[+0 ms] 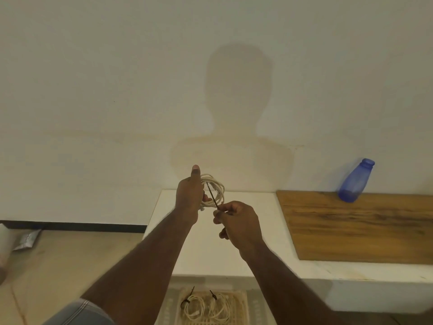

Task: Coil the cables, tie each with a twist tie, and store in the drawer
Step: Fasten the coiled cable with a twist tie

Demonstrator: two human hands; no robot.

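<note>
Up in front of the wall, a coiled white cable was gripped by the left hand, fingers curled round the loops and thumb pointing straight up. Across the coil ran a dark twist tie, its near end pinched by the right hand, whose other fingers were curled in. Below, near the bottom edge, two tied white coils lay in a woven tray. Far right, a blue bottle stood on a wooden board.

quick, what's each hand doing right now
Left hand: grips the coiled white cable, thumb up.
Right hand: pinches the end of the dark twist tie that crosses the coil.
</note>
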